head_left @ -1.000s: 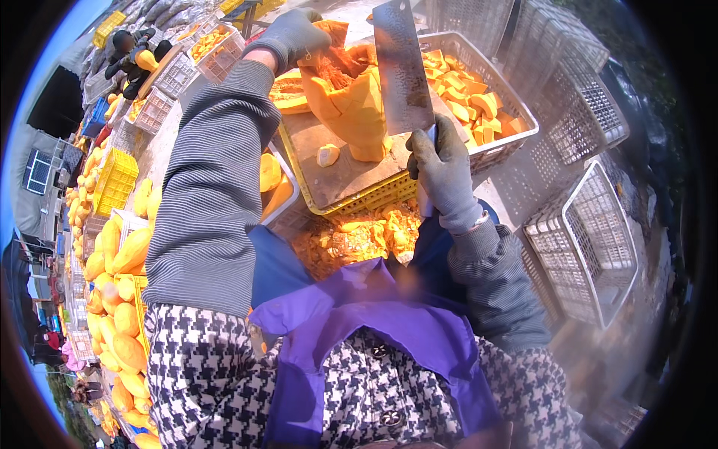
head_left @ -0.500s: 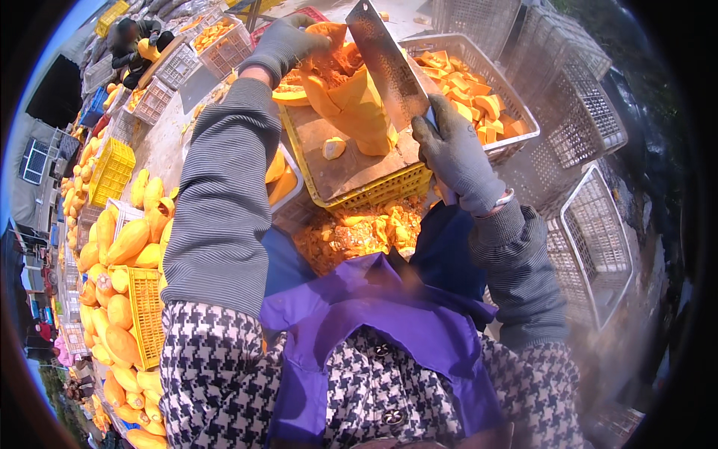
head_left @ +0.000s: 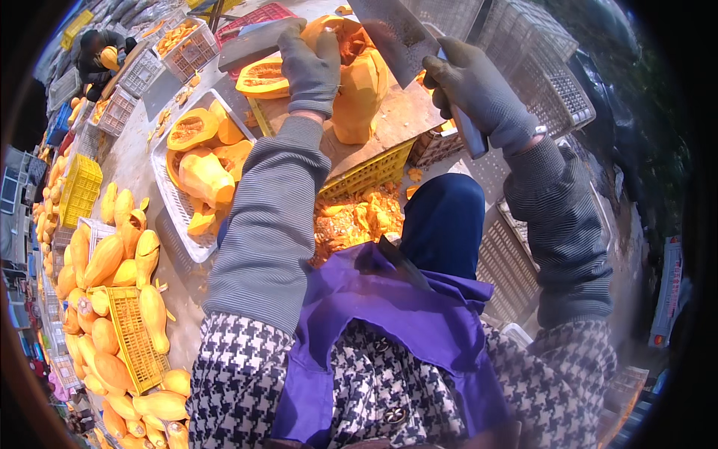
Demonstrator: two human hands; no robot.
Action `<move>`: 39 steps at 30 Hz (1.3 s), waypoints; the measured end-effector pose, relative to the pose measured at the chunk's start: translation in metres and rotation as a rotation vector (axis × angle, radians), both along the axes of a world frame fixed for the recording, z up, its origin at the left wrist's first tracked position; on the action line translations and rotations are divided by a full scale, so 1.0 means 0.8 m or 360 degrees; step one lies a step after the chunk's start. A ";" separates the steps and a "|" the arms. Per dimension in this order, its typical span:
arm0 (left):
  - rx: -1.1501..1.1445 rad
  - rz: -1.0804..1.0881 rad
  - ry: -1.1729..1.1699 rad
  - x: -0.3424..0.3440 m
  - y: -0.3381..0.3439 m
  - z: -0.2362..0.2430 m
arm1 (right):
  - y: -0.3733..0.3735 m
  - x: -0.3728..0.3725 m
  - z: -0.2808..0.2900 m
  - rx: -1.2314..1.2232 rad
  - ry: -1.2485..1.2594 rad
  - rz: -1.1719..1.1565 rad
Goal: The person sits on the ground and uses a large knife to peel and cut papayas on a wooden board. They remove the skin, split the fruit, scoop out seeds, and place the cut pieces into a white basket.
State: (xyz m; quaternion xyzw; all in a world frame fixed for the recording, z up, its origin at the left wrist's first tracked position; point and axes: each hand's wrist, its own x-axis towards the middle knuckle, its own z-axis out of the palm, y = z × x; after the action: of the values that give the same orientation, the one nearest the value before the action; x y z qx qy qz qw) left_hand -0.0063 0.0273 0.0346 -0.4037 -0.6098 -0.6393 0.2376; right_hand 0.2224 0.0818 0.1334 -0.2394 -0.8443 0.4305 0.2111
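My left hand [head_left: 310,75], in a grey glove, grips the left edge of a peeled orange pumpkin piece [head_left: 360,101] with its hollow facing up. The piece stands on a wooden board [head_left: 407,120] laid over a yellow crate [head_left: 366,170]. My gloved right hand [head_left: 479,93] is closed round the handle of a cleaver [head_left: 396,41]. Its wide, wet blade is raised just right of the pumpkin's top. Left of my left hand lies a pumpkin half [head_left: 263,78], cut face up. Behind that half is a second flat blade [head_left: 254,46].
A white basket [head_left: 168,187] of cut pumpkin halves stands left of the board. Scraps and seeds [head_left: 359,224] are heaped below it. Whole pumpkins [head_left: 105,258] surround a yellow crate [head_left: 138,340] farther left. Grey crates [head_left: 538,67] stack at right. Another person [head_left: 101,56] sits far left.
The view has swung right, bringing the left basket of halves into sight. The cleaver has shifted up and away from the pumpkin piece, which my left hand still holds.
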 end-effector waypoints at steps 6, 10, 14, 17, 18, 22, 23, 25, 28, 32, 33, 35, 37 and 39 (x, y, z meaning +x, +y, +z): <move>0.0145 0.0035 -0.0084 0.013 0.008 0.001 | 0.014 -0.008 0.020 0.0065 -0.0187 -0.0015; 0.0212 0.0024 0.0006 0.007 0.009 -0.007 | 0.024 -0.018 0.031 0.0241 -0.0381 0.0040; 0.0266 -0.0064 -0.0012 -0.004 0.008 -0.014 | 0.022 -0.026 0.056 0.0109 -0.0347 0.0165; 0.0258 -0.0082 0.0002 -0.006 0.009 -0.014 | 0.015 -0.026 0.073 -0.0174 -0.0474 0.0075; 0.0251 -0.0045 0.0042 -0.004 0.009 -0.013 | 0.013 -0.032 0.074 -0.0131 -0.0553 -0.0024; 0.0334 0.0005 0.0070 0.002 0.010 -0.010 | 0.017 -0.037 0.065 0.0096 -0.0479 -0.0047; 0.0355 0.0014 0.0115 0.002 0.011 -0.010 | 0.020 -0.039 0.059 0.0232 -0.0410 -0.0034; 0.0369 0.0058 0.0122 0.003 0.012 -0.012 | 0.028 -0.038 0.050 0.0282 -0.0387 0.0016; 0.0390 0.0078 0.0156 0.002 0.015 -0.015 | 0.037 -0.037 0.041 0.0149 -0.0506 0.0114; 0.0323 0.0014 0.0113 0.003 0.011 -0.010 | 0.041 -0.051 0.031 0.0275 -0.0638 0.0169; 0.0195 -0.0005 -0.0011 0.004 0.007 -0.008 | 0.041 -0.055 0.028 0.0228 -0.0751 0.0224; 0.0351 0.0132 0.0283 0.006 -0.003 0.001 | 0.041 -0.064 0.016 0.0197 -0.0895 0.0271; 0.0206 -0.0133 -0.0226 0.010 -0.018 0.005 | 0.041 -0.068 0.002 0.0179 -0.0895 0.0223; 0.0211 -0.0151 -0.0297 0.014 -0.028 0.010 | 0.042 -0.069 -0.015 0.0380 -0.0907 0.0293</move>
State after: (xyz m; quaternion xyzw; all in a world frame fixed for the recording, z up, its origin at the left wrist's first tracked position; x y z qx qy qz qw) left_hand 0.0050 0.0050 0.0428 -0.3544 -0.5659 -0.7235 0.1754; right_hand 0.1675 0.1150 0.1214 -0.2464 -0.9321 0.2614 -0.0471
